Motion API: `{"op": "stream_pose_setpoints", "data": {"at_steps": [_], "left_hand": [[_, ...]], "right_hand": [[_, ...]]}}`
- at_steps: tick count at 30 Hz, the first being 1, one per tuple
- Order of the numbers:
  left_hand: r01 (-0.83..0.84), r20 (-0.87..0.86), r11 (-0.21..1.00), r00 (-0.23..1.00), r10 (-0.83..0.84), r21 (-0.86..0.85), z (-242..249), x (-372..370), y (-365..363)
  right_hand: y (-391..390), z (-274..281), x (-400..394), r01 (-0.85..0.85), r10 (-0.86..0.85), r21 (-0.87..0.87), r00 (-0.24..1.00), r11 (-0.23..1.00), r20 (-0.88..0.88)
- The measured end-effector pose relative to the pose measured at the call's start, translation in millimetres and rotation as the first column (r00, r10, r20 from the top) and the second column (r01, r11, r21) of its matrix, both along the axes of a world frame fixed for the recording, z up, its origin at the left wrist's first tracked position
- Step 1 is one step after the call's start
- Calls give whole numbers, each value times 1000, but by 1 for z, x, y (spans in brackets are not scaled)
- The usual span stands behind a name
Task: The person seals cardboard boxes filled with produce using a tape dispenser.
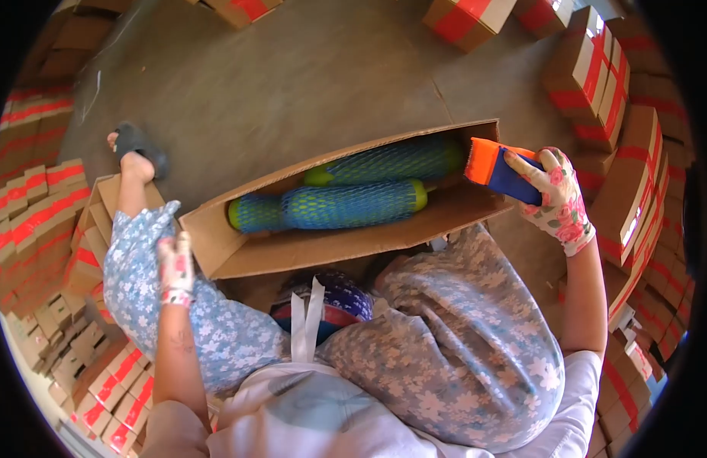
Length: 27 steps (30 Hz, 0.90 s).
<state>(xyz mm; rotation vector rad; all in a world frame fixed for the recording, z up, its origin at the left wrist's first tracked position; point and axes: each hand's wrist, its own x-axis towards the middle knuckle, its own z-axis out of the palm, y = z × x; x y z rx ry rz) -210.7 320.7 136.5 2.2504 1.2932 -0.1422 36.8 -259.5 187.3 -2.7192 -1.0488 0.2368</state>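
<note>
A long open cardboard box (292, 263) lies in front of my knees. Inside are two green-and-blue cylindrical items wrapped in mesh netting, the nearer one (353, 208) partly covering the farther one (391, 162). My right hand (555, 195), in a flowered glove, grips a blue and orange tape dispenser (513, 169) at the box's right end. My left hand (175, 267), in a matching glove, is beside the box's left end, by my knee, with its fingers close together and nothing visible in them.
Cardboard boxes with red tape are stacked on the right (636, 175) and on the left (37, 206). More boxes (468, 19) stand at the top on the concrete floor (277, 84). My sandalled foot (140, 149) is at the upper left.
</note>
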Motion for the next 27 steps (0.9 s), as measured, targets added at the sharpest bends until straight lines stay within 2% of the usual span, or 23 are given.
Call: {"op": "stream_pose_setpoints", "data": {"at_steps": [1,2,4,5,6,8,10,11,13,14,16,17,18,19,20,21,22,24,25,26,27], "left_hand": [[121,-148,988,983,-106,98,-10,-4,-17],[253,-300,952,934,-193,174,-17,0,-33],[190,-185,978,962,-202,-82,-19,11,-24],[212,-204,977,957,-208,-2,-5,20,-43],[280,-309,956,920,-241,85,0,21,-51],[404,-518,909,801,-300,99,2,17,-49],[510,-607,857,704,-368,72,10,37,-52],[866,-662,499,383,-644,16,-6,31,-41],[663,-662,748,567,-490,15,-5,68,-82],[645,-631,758,552,-545,-90,-10,74,-89],[624,-519,753,583,-625,-207,-14,68,-110],[583,-373,741,641,-671,-334,-9,62,-112],[550,-220,695,688,-691,-463,-3,53,-110],[688,24,566,644,-764,-454,0,33,-104],[835,51,430,474,-879,-342,22,29,-105],[840,32,422,459,-888,-342,16,23,-103],[840,11,421,451,-892,-342,11,18,-102],[800,-34,501,520,-853,-331,0,42,-93],[806,-44,535,543,-839,-253,-15,52,-90],[830,-119,517,504,-856,-210,-29,62,-87],[844,-127,513,498,-858,-155,-53,64,-85]], "right_hand": [[6,0,1,-27,24,-74,999,997,-39],[16,-2,1,-39,36,-63,999,997,-36],[41,-10,-7,-261,254,-221,965,940,-58],[49,-17,-9,-250,247,-256,968,934,-43],[60,-19,-3,-252,250,-251,967,935,-39],[88,-20,12,-111,-6,-464,970,879,-243],[95,-38,18,-169,91,-401,974,901,-206],[100,-41,23,-190,88,-462,969,866,-233],[110,-33,28,-194,42,-549,960,813,-277],[112,-28,29,-196,48,-561,962,804,-267],[108,-26,28,-138,-18,-583,967,801,-254],[99,-28,24,-124,41,-484,983,866,-180],[93,-31,21,-120,27,-505,982,855,-188],[89,-33,22,-122,62,-446,987,887,-148],[86,-34,23,-127,93,-384,990,914,-106],[87,-37,29,-110,36,-376,979,920,-199],[88,-31,24,-105,25,-395,979,913,-202],[92,-12,25,-127,46,-366,974,922,-223],[85,-2,24,-142,103,-241,980,960,-169],[84,15,15,-143,100,-251,979,958,-175],[87,35,2,-70,28,-182,974,981,-224]]}}
